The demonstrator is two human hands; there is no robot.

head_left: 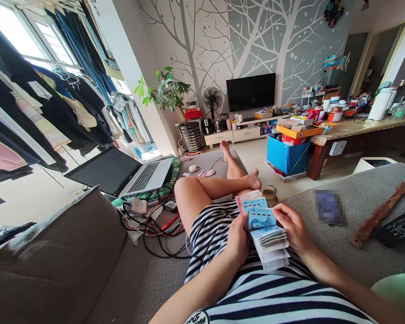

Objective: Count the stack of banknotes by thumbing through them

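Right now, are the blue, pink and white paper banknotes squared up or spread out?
Spread out: the banknotes overlap in steps, pink edges beyond blue, pale ones jutting out below.

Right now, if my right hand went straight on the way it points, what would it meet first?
The blue banknotes: your right hand seems to be pinching their edge, though exact depth is hard to judge.

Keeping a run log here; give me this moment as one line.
left hand: holding banknotes | right hand: gripping banknotes' right edge | laptop: open, at left | remote control: on sofa, at right
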